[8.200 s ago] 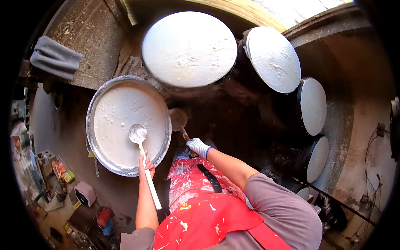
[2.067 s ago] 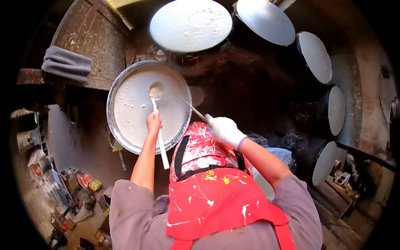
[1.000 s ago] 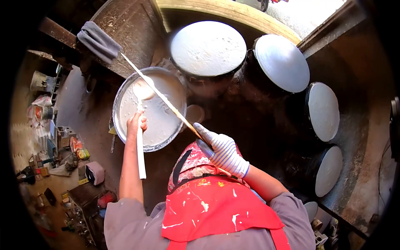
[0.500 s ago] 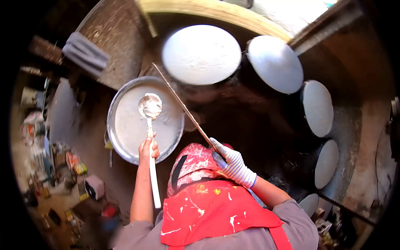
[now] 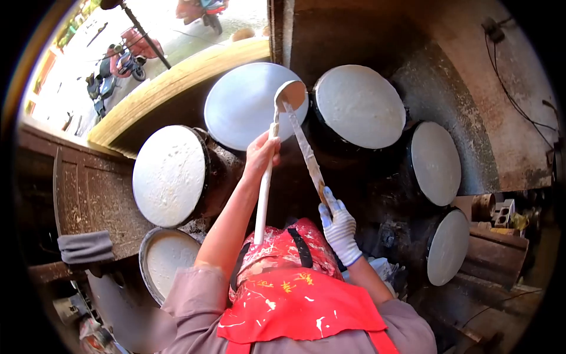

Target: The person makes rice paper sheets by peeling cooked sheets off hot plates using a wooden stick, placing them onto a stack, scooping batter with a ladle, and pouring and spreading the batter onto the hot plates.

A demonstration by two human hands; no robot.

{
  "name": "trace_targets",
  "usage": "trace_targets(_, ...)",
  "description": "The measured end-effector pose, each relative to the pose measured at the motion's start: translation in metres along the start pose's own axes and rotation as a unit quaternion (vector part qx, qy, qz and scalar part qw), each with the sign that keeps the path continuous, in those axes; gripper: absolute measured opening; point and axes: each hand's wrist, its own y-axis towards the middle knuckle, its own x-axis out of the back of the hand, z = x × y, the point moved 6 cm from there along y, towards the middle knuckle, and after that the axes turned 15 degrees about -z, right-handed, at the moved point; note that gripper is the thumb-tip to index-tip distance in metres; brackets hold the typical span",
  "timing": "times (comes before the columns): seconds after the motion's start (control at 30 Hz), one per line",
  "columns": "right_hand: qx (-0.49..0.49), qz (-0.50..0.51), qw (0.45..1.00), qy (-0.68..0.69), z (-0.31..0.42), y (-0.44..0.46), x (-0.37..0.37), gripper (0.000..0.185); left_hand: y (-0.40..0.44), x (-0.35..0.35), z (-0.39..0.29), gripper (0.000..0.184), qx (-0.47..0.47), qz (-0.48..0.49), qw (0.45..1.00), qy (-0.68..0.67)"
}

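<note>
My bare left hand (image 5: 262, 154) is closed around the long white handle of a ladle (image 5: 291, 94). The ladle's bowl is raised over the right edge of the back round griddle (image 5: 247, 106), which has a smooth white surface. My right hand (image 5: 340, 230), in a striped glove, grips the lower end of a long thin flat stick (image 5: 306, 150). White paste coats much of the stick, and its tip reaches into the ladle's bowl. At lower left, a metal-rimmed basin (image 5: 145, 255) of white batter is partly hidden by my left arm.
Several round white-topped griddles on dark drums curve around me, including one at left (image 5: 168, 177) and one at right (image 5: 436, 162). A folded grey cloth (image 5: 85, 246) lies on a wooden ledge at left. Parked scooters (image 5: 132, 56) stand outside beyond a yellowish curved edge (image 5: 177, 88).
The view has turned right. The ladle, heaped with white paste over the basin before, is now over the back griddle. The stick's tip has come into its bowl, and paste now coats the stick.
</note>
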Motion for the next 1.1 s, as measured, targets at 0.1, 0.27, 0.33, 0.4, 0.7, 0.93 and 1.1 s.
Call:
trace_targets(0.1, -0.046, 0.025, 0.996, -0.074, -0.04, 0.022, -0.036, 0.045, 0.051, -0.028, 0.003, 0.026, -0.04, -0.014, 0.995, 0.086)
trace_targets(0.27, -0.075, 0.0, 0.997, -0.008, -0.044, 0.035, -0.052, 0.044, 0.082, -0.042, 0.007, 0.031, -0.077, -0.028, 0.981, 0.174)
trace_targets(0.33, -0.078, -0.01, 0.997, -0.021, -0.038, 0.044, -0.072, 0.045, 0.088, -0.036, 0.007, 0.036, -0.114, -0.057, 0.965, 0.229)
trace_targets(0.4, -0.107, 0.02, 0.993, -0.046, -0.048, 0.043, -0.104, 0.044, 0.098, -0.029, 0.009, 0.039, -0.11, -0.045, 0.962, 0.247)
trace_targets(0.7, -0.186, -0.096, 0.975, 0.079, 0.006, -0.003, -0.115, 0.045, 0.107, -0.023, -0.046, 0.042, -0.496, -0.025, 0.687, 0.53)
trace_targets(0.93, -0.266, -0.168, 0.937, 0.15, 0.032, 0.0, -0.154, 0.04, 0.123, -0.013, -0.061, 0.043, -0.505, -0.002, 0.698, 0.507)
trace_targets(1.1, -0.33, -0.177, 0.908, 0.188, 0.035, 0.011, -0.196, 0.039, 0.146, -0.007, -0.079, 0.039, -0.46, -0.018, 0.726, 0.511)
